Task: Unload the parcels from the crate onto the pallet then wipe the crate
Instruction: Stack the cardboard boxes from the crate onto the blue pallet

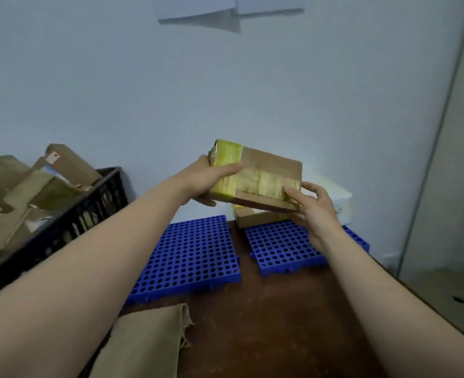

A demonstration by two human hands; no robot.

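above the far right pallet i hold a parcel, left hand clasping its left end, right hand its near right corner; long axis left-right, stacked parcels directly beneath.

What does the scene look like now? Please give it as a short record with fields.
pallet: two blue tiles; brown parcel and white parcel on the right one
held item: taped parcel, in the air over the pallet's back
left hand: grips its left end
right hand: grips its right corner
crate: black, at left, holds cardboard parcels
cloth: tan, on the table
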